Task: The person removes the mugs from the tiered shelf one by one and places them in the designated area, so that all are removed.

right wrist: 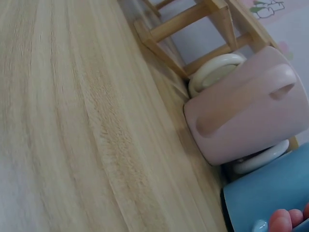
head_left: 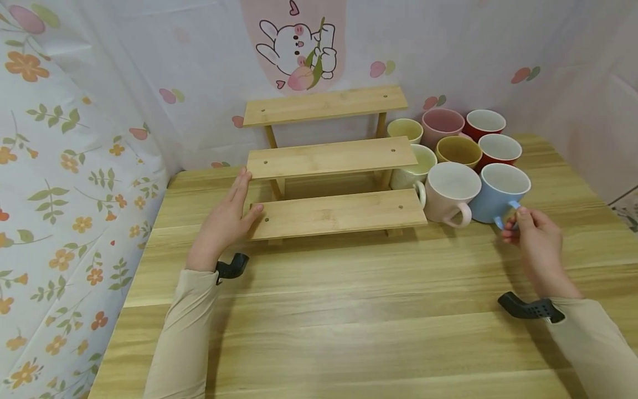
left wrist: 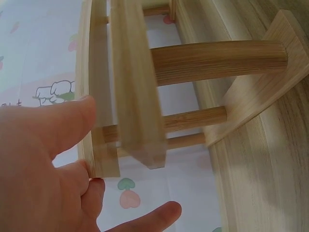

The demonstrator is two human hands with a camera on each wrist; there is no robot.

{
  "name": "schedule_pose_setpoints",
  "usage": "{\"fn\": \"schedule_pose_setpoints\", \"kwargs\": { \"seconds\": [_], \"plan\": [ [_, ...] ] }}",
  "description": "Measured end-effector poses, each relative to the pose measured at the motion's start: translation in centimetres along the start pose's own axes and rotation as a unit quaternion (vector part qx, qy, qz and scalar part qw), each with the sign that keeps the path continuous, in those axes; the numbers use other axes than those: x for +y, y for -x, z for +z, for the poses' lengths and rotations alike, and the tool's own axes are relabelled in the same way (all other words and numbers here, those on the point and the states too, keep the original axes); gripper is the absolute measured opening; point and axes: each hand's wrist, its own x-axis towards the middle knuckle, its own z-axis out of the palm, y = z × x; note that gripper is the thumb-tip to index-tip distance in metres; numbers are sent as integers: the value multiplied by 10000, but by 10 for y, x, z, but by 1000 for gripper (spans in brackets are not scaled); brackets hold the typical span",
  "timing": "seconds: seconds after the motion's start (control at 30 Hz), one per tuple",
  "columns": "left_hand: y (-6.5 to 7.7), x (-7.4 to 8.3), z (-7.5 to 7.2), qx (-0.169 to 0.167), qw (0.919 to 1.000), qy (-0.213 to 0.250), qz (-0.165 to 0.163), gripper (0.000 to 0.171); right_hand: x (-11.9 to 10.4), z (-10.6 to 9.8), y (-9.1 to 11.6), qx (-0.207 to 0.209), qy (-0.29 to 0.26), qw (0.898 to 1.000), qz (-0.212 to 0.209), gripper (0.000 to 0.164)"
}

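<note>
A three-tier wooden shelf rack (head_left: 329, 158) stands towards the back of the table. My left hand (head_left: 221, 219) is at its left end, fingers extended, fingertips by the middle board and thumb by the lowest one. Seen from the left wrist, the thumb and a finger meet a board's edge. At the right, my right hand (head_left: 540, 244) pinches the handle of a light blue mug (head_left: 485, 204), which stands upright at the front of a mug group. Only the fingertips (right wrist: 281, 223) show at the handle in the right wrist view. Left of the blue mug is a pale pink mug (head_left: 446, 194).
Behind these two mugs are a mustard mug (head_left: 458, 152), a deeper pink mug (head_left: 441, 123), two red mugs with white insides, and two pale yellow-green mugs beside the rack. Bare wooden table (head_left: 349, 310) lies in front. Patterned cloth (head_left: 199, 72) hangs behind and at the left.
</note>
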Motion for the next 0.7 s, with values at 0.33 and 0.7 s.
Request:
{"fn": "schedule_pose_setpoints", "kwargs": {
  "seconds": [0.33, 0.7],
  "plan": [
    [0, 1, 0, 24, 10000, 30, 71, 74, 6, 5, -4, 223, -41, 9997, 61, 25],
    [-1, -3, 1, 40, 9999, 76, 51, 75, 4, 7, -11, 251, 141, 9994, 180, 26]
  ]
}}
